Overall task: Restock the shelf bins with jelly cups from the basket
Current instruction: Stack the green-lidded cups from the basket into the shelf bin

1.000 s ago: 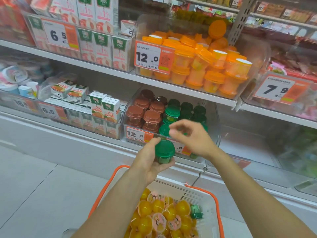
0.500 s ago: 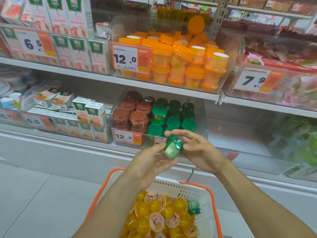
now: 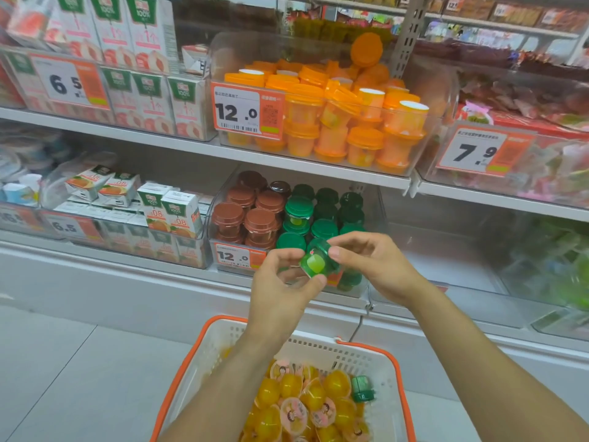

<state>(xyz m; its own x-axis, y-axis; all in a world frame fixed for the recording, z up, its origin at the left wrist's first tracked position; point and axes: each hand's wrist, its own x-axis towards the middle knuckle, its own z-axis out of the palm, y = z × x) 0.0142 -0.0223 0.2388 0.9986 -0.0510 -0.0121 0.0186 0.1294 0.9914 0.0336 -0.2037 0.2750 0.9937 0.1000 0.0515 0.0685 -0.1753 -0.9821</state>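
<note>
A green jelly cup [image 3: 316, 261] is tilted on its side, its base facing me, held between both hands in front of the lower shelf bin [image 3: 223, 247]. My left hand [image 3: 282, 290] pinches its lower edge with thumb and fingers. My right hand [image 3: 374, 266] grips its lid end from the right. That clear bin holds brown-lidded cups [image 3: 245, 215] on the left and green-lidded cups [image 3: 325, 212] on the right. Below, the white basket with an orange rim [image 3: 197, 355] holds several yellow jelly cups [image 3: 306, 397] and one green cup [image 3: 361, 388].
The upper shelf carries a clear bin of orange cups [image 3: 334, 122] behind a 12.0 price tag. Juice cartons [image 3: 172, 212] fill the bins to the left. A bin of bagged snacks [image 3: 526, 167] sits at the right. The floor is pale tile [image 3: 63, 362].
The green cup went from upright in my left hand to tipped on its side between both hands. My right hand closed onto it. The view shifted slightly right.
</note>
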